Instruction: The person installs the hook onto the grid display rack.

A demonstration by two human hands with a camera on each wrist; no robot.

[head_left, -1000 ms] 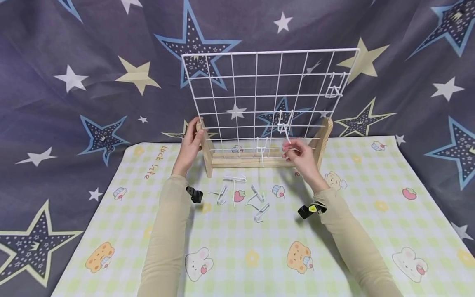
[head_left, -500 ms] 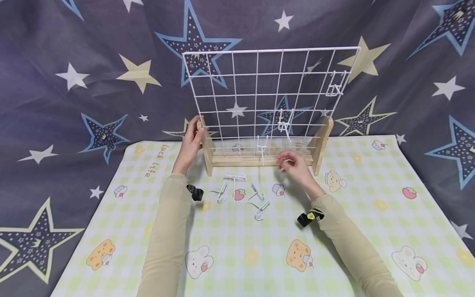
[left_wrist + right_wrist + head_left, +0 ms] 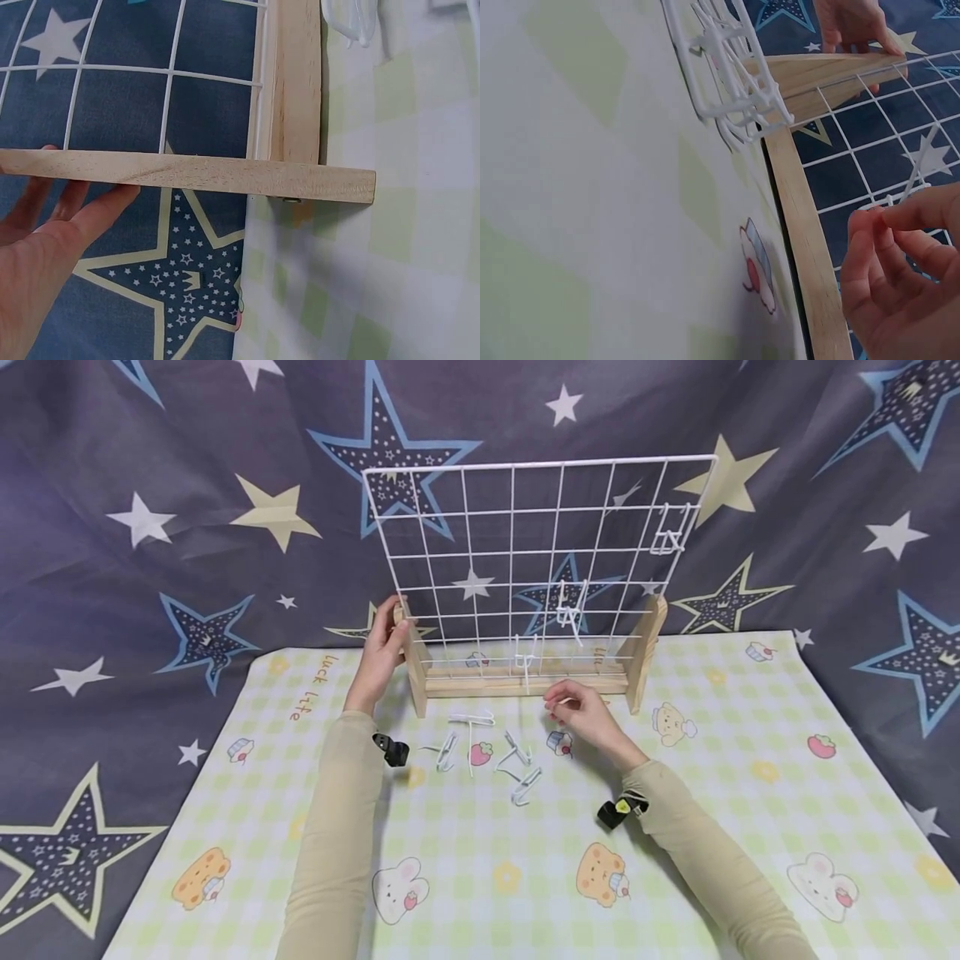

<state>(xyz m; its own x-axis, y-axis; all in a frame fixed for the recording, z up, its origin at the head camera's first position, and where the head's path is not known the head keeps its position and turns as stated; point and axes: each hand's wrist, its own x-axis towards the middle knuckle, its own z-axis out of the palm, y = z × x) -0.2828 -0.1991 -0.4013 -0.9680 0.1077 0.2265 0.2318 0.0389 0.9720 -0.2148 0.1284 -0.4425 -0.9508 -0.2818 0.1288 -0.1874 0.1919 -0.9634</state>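
Observation:
A white wire grid panel [image 3: 540,465] stands upright in a wooden base. My left hand [image 3: 375,660] grips the base's left wooden side piece [image 3: 225,174], thumb in front and fingers partly hidden behind. White wire hooks hang on the grid: one at upper right [image 3: 666,541], one near the middle [image 3: 568,614], one low down [image 3: 524,660]. My right hand [image 3: 592,718] hovers in front of the base's lower rail [image 3: 480,687], fingers loosely bent and holding nothing visible. In the right wrist view, thumb and fingertips [image 3: 877,217] come close together, with a grid hook behind them.
Several loose white wire hooks [image 3: 517,747] lie on the checked tablecloth [image 3: 510,835] before the base, left of my right hand. The wooden right side piece [image 3: 643,656] stands behind that hand. A dark star-patterned cloth [image 3: 225,435] hangs behind the table.
My right hand has left the middle hook, which stays hanging on the grid, and has come down and left toward the loose hooks. My left hand keeps its hold on the wooden side piece.

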